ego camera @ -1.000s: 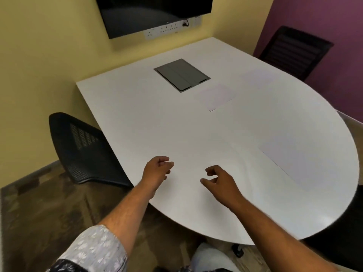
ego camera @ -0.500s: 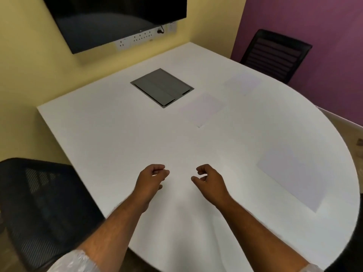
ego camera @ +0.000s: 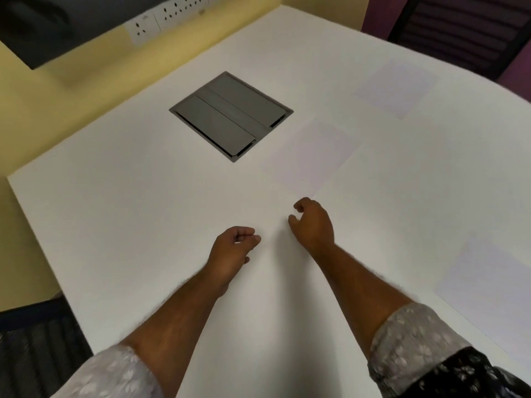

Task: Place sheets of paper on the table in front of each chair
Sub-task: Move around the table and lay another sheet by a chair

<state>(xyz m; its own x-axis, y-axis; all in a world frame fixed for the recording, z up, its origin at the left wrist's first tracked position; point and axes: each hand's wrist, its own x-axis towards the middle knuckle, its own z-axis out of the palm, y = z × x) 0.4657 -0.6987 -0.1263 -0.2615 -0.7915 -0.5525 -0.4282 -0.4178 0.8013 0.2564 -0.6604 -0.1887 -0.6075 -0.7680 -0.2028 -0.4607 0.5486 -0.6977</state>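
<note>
Three pale sheets of paper lie flat on the white table [ego camera: 115, 225]. One sheet [ego camera: 313, 155] is in the middle, beside the grey hatch. A second sheet [ego camera: 398, 87] lies at the far right, in front of a dark chair [ego camera: 465, 27]. A third sheet [ego camera: 488, 291] is at the near right edge. My right hand [ego camera: 311, 222] hovers just short of the middle sheet's near corner, fingers curled and holding nothing. My left hand [ego camera: 234, 248] is beside it, also loosely curled and empty. Another black mesh chair [ego camera: 34, 349] shows at the lower left.
A grey cable hatch [ego camera: 231, 116] is set flush into the table's middle. A dark screen [ego camera: 37, 27] and a strip of wall sockets [ego camera: 166, 15] hang on the yellow wall behind. A purple wall stands at the right.
My view has moved forward and closer over the table. Both hands have reached further in, the right hand ahead toward the middle sheet. Neither hand has taken hold of anything.
</note>
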